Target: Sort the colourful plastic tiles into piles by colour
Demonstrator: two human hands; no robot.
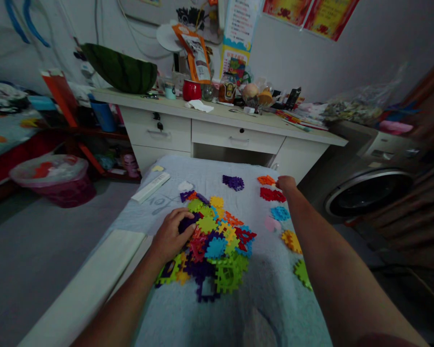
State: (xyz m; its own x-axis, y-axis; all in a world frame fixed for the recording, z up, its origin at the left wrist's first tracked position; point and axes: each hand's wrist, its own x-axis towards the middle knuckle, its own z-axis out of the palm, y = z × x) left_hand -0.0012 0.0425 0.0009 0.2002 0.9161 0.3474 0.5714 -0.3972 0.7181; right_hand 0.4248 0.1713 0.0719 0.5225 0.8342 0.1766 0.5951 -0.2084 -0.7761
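A heap of colourful plastic interlocking gear pieces point(208, 224) lies on the cloth-covered table. At its left side, my left hand point(173, 233) curls its fingers and thumb round a dark purple gear piece point(188, 222). My right arm reaches far forward, and my right hand point(286, 183) is closed with its fingertips at the edge of the orange pieces point(265, 180); its grip is small and partly hidden. Sorted by colour down the right are red pieces point(272, 194), blue pieces point(280, 213), a pink piece point(272, 223), yellow-orange pieces point(291, 241) and green pieces point(303, 273).
Purple pieces point(233, 182) lie apart near the far edge. A white box-like strip point(152, 188) rests at the far left. Behind stands a desk point(217, 113) with a watermelon half point(121, 70), jars and a pouch. A washing machine point(365, 168) is on the right, a pink bin point(54, 185) left.
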